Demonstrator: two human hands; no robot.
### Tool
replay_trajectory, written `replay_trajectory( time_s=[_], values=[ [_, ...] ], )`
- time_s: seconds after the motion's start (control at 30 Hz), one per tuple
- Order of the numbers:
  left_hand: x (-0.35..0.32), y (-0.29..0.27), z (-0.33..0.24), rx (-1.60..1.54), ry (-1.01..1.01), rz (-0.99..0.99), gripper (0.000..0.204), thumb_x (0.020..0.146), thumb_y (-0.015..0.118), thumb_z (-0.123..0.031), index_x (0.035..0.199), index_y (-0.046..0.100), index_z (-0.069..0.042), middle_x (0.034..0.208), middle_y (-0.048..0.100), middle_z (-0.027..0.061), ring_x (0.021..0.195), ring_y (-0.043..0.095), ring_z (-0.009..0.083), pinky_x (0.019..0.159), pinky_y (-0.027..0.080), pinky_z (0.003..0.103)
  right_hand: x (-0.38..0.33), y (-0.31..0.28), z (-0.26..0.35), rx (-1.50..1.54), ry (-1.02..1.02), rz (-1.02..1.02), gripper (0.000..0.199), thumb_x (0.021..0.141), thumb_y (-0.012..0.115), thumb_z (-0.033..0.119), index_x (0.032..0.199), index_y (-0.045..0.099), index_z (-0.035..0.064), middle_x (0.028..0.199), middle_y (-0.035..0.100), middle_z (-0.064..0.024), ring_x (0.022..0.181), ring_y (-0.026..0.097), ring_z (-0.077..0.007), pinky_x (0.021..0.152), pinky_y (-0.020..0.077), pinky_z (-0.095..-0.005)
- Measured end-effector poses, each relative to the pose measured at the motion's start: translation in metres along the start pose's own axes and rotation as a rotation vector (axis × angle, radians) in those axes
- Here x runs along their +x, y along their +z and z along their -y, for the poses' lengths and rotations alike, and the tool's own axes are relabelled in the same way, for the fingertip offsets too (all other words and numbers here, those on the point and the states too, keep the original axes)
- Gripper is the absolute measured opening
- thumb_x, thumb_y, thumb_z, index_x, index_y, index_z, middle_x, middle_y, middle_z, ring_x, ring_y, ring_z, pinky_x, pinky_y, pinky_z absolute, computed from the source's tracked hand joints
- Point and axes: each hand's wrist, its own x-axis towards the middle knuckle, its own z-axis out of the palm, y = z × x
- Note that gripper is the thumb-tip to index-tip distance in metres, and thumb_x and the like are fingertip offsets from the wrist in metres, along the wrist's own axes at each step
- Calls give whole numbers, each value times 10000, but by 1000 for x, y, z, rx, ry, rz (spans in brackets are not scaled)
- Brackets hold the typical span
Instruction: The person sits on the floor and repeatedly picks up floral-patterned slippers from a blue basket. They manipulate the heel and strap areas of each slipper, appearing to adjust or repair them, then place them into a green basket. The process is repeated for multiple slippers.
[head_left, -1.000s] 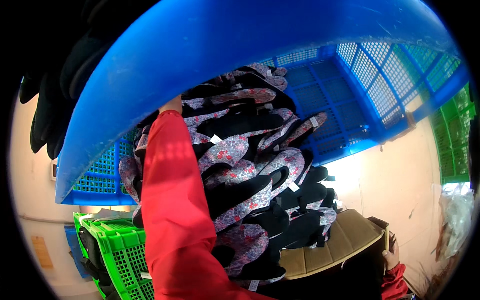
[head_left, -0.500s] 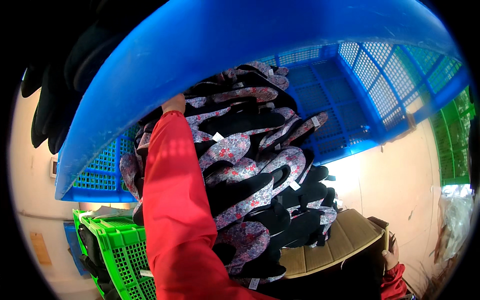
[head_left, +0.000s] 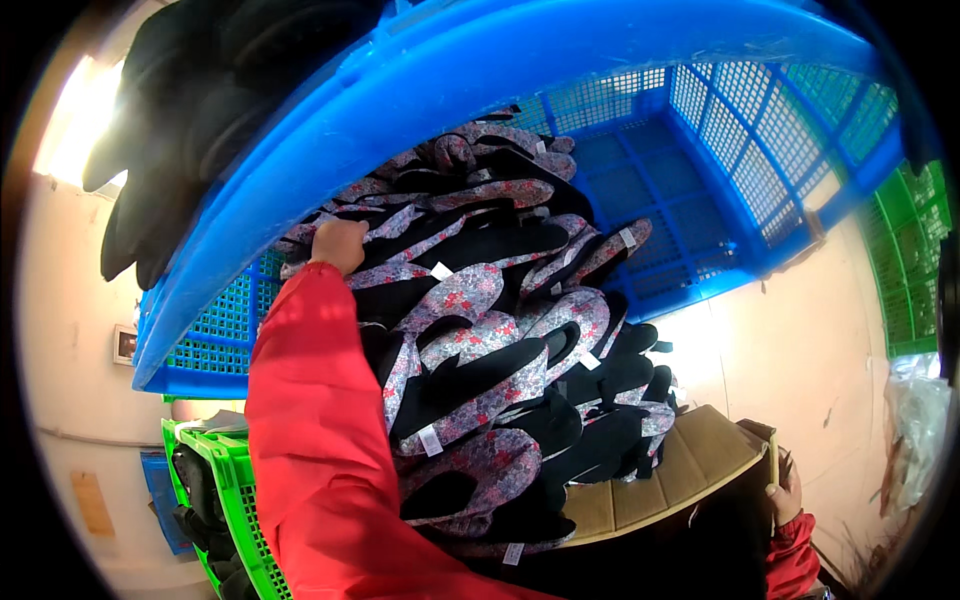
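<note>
A large heap of floral-patterned slippers (head_left: 460,295) with black parts and small white tags spills from the tilted blue crate (head_left: 690,200) toward a cardboard box (head_left: 690,460). My left hand (head_left: 340,246), in a red sleeve, reaches into the left part of the heap, under the crate's near rim. Its fingers are curled round a floral slipper; the fingertips are hidden. At the lower right, my right hand (head_left: 787,497) grips the side edge of the cardboard box, thumb toward me. The box's inside is dark.
A green crate (head_left: 240,500) with black items stands at the lower left. Dark slipper-like shapes (head_left: 200,130) hang or stack at the upper left. Another green crate (head_left: 910,260) and a clear plastic bag (head_left: 915,430) are at the far right, by a pale wall (head_left: 780,350).
My left hand has come out from behind the crate's rim, slightly down. Slippers beside my left forearm have shifted, showing another tag. My right hand stays on the box.
</note>
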Motion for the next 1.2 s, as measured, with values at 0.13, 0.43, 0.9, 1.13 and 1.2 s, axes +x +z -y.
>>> replay_trajectory(
  time_s=[0.13,0.43,0.9,1.13,1.2],
  values=[
    [-42,-42,-10,-109,-8,-19,183,717,650,-113,897,646,-76,793,667,184,805,650,392,700,492,521,-2,2,4,23,-6,10,953,731,733,596,1373,424,-38,1288,540,-116,1227,495,-224,1062,347,-348],
    [-182,-117,-49,-290,-46,-37,456,672,721,-128,1116,636,-65,1029,685,150,963,632,356,867,481,464,3,11,12,77,-65,49,946,739,735,590,1376,426,-38,1301,538,-121,1244,486,-223,1072,340,-354],
    [-187,-59,-52,-395,58,83,474,824,575,-143,1286,523,-49,1248,587,177,1145,553,364,998,417,437,2,-2,-4,40,-28,26,972,723,753,594,1384,420,-38,1317,531,-117,1262,474,-222,1083,333,-357],
    [-142,-102,-33,-828,-113,598,755,799,646,-174,1476,341,-32,1421,466,233,1313,462,336,1090,339,418,0,4,4,66,-31,37,920,737,743,556,1371,432,-33,1297,537,-111,1240,487,-219,1074,334,-352],
    [-128,-119,-16,-1173,-225,496,799,823,656,-186,1508,278,-21,1461,439,198,1338,439,284,1092,336,374,0,1,0,80,-31,42,905,737,745,539,1367,435,-32,1293,538,-110,1236,489,-217,1073,335,-350]
  ],
)
